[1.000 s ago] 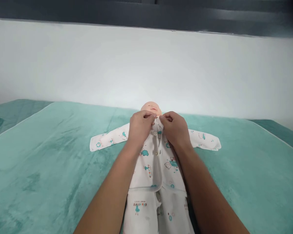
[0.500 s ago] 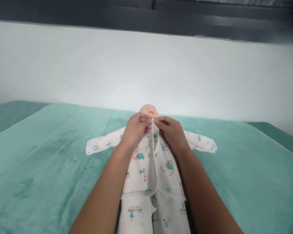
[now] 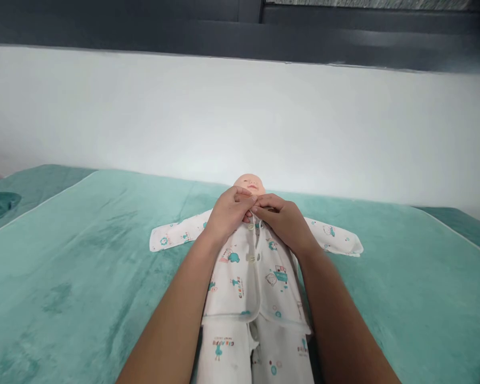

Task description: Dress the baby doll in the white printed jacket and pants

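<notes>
- The teal blanket (image 3: pixel 84 256) covers the whole surface in front of me, with a white wall behind it.
- The doll's left-hand sleeve (image 3: pixel 176 236) lies flat and spread out on the blanket, well clear of my hands.
- My left hand (image 3: pixel 226 216) sits at the neck of the printed baby suit (image 3: pixel 248 277), fingers pinched closed on the left edge of the front opening, just under the doll's head (image 3: pixel 250 184).
- Down the middle of the suit the lower buttons look done up, so I judge I am at the top fastening by the collar.
- My right hand (image 3: pixel 284 221) meets the left one at the collar, fingers closed on the right edge of the opening; the fingertips of both hands touch.
- The next move, as I judge it, needs the two edges held overlapped and the fastening pressed through without pulling the cloth against the doll's chin.
- The other sleeve (image 3: pixel 336 241) lies flat out to the right.
</notes>
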The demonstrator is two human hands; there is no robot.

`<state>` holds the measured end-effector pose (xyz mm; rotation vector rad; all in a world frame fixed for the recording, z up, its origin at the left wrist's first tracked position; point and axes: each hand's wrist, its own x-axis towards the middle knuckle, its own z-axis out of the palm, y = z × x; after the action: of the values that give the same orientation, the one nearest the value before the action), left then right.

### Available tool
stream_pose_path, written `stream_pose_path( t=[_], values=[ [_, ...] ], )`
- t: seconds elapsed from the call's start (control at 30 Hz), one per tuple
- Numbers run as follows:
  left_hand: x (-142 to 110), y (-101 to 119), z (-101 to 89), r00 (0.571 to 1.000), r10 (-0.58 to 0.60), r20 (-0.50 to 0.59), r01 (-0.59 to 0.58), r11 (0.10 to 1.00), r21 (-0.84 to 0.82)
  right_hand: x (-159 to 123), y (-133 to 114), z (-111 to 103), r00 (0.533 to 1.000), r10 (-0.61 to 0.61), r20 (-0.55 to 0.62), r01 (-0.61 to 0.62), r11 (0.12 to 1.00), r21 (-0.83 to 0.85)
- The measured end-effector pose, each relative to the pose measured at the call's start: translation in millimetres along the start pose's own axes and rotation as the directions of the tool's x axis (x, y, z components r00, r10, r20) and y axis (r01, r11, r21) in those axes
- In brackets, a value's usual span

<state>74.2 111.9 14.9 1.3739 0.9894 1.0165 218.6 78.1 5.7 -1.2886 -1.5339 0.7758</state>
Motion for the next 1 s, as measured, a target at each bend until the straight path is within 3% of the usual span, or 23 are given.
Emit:
stream_pose_path(
  t=[0.23,0.4,0.8,1.0],
  values=[
    [-5,4,5.2,0.999,-0.009,-0.046,0.006,0.998,-0.070,3,18,-2,0.996,0.066,0.057,-0.075,0.981,0.181],
    [-7,5,6.9,0.993,-0.040,-0.113,0.026,0.992,-0.125,2,19,3,0.992,0.119,-0.045,-0.112,0.984,0.136],
    [-7,4,3.8,0.996,-0.049,-0.078,0.030,0.973,-0.227,2,16,2,0.984,0.173,-0.040,-0.167,0.979,0.121],
    [-7,5,5.2,0.996,-0.046,-0.079,0.032,0.984,-0.176,3,17,2,0.988,0.149,-0.044,-0.143,0.982,0.124]
  ],
)
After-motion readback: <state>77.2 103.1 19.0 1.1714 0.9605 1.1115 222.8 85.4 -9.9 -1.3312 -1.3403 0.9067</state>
